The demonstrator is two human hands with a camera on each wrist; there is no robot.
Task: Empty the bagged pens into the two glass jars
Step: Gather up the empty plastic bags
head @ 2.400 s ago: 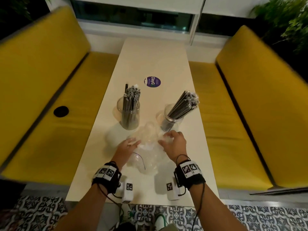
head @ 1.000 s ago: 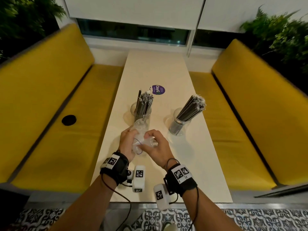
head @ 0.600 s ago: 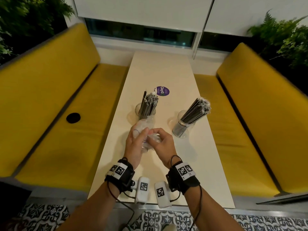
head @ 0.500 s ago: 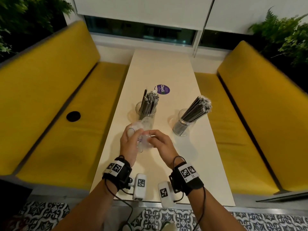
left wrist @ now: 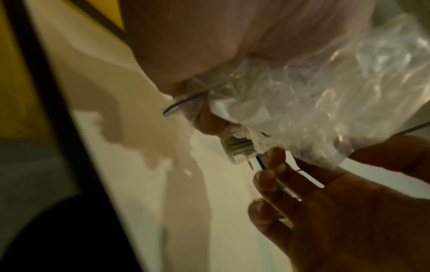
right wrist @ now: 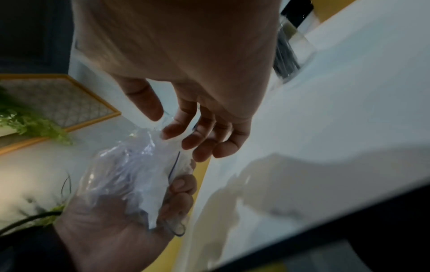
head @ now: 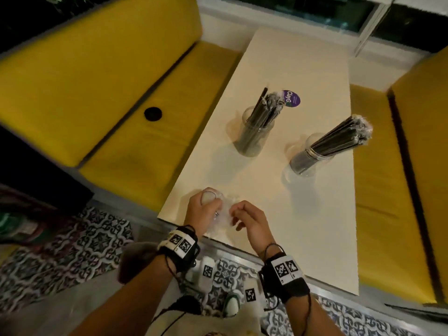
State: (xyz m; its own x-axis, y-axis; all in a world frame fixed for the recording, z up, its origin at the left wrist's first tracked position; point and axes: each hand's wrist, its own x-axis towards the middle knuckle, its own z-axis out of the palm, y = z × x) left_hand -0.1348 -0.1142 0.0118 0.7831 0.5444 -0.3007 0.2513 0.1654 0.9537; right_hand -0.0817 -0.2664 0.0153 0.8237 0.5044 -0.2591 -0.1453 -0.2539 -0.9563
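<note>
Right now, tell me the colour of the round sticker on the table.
The sticker is purple with white lettering; the head view shows it best, just behind the left jar.

likely a café booth, yellow benches (head: 101,76), long table (head: 298,64), patterned tiles (head: 72,241)

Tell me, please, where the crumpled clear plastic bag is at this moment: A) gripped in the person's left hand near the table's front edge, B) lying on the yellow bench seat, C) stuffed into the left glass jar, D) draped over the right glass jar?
A: the left hand grips the crumpled clear plastic bag at the near edge of the cream table, and the right hand touches the bag's top with its fingertips.
</note>
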